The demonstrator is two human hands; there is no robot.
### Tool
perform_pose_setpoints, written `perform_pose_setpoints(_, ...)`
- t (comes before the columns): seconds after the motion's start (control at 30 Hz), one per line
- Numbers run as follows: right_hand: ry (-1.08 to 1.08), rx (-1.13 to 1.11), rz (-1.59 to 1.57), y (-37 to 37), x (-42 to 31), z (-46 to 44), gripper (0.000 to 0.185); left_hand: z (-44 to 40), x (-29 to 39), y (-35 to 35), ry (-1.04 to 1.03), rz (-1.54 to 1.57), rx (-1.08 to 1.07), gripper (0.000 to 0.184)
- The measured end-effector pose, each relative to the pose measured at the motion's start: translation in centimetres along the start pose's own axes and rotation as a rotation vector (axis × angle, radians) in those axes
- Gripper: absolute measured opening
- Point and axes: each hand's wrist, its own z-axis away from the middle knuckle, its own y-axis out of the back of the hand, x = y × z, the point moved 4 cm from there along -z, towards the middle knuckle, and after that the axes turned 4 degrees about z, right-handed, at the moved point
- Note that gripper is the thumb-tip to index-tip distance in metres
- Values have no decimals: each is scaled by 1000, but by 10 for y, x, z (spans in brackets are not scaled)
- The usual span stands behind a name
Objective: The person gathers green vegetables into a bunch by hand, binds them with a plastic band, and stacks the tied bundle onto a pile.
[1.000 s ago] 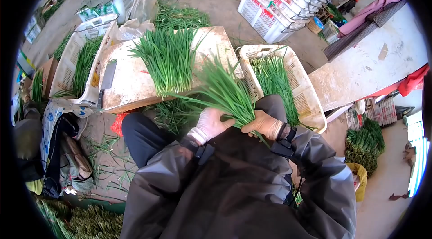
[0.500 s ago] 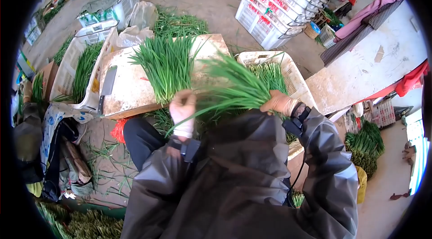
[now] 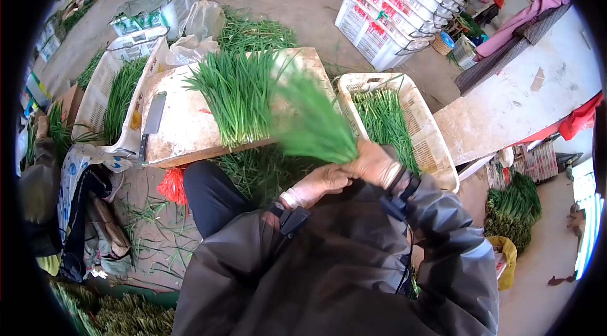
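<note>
My right hand (image 3: 377,165) is wrapped round the stalk end of a bunch of garlic chives (image 3: 316,122), whose leaves fan up and left, smeared by motion. Against the butt ends of that bunch, my left hand (image 3: 318,184) has its fingers pressed together; whatever is between them is hidden. Both hands look gloved. A larger pile of chives (image 3: 237,99) lies on the worn board (image 3: 180,136) in front of me, stalk ends toward me. On the board's left side rests a cleaver (image 3: 153,114) with a dark handle.
A white crate (image 3: 439,146) holding chives stands right of the board, another crate (image 3: 88,118) to its left. Stacked white crates (image 3: 373,29) rise beyond. Red string (image 3: 172,185) hangs below the board's front edge. A person's arm (image 3: 41,165) shows at far left.
My left hand has moved right and down from beside the pile to meet my right hand. The held bunch has swung more upright and shifted slightly left with my right hand.
</note>
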Motion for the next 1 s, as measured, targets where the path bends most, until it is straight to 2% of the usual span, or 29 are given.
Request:
perform_pose_setpoints(0.03,200,67,305,-10,-20,6,50,4,3,-4,-131,141,107,81)
perform_pose_setpoints(0.07,26,18,420,-17,-25,12,48,1,-5,0,-169,259,69,80)
perform_pose_setpoints(0.1,180,119,541,-27,-27,15,35,-2,-11,6,-208,379,31,79)
perform_pose_setpoints(0.17,322,323,664,-42,-27,19,23,1,0,9,-356,435,78,77)
perform_pose_setpoints(0.3,327,489,996,-47,-51,27,17,10,45,18,-596,510,79,72)
perform_pose_setpoints(0.4,322,490,1109,-56,-57,33,16,25,63,42,-574,605,233,66)
perform_pose_setpoints(0.5,358,429,872,-70,-44,25,26,35,81,50,-644,643,372,60)
perform_pose_setpoints(0.53,313,262,710,-76,-36,17,49,35,84,54,-662,602,395,58)
perform_pose_setpoints(0.63,337,38,292,-81,-37,4,91,39,100,72,-717,428,495,49)
perform_pose_setpoints(0.67,281,-110,140,-86,-32,-7,114,42,107,77,-735,346,516,48)
perform_pose_setpoints(0.77,342,23,38,-98,-30,-36,115,48,127,71,-729,185,639,48)
perform_pose_setpoints(0.8,486,156,39,-105,-28,-48,115,47,132,70,-728,135,662,49)
perform_pose_setpoints(0.9,394,4,-332,-89,-57,-65,114,41,147,58,-680,-72,697,49)
perform_pose_setpoints(0.93,298,5,-287,-86,-57,-75,111,37,149,58,-651,-184,722,49)
perform_pose_setpoints(1.0,414,67,-370,-96,-44,-107,99,26,154,56,-619,-326,714,48)
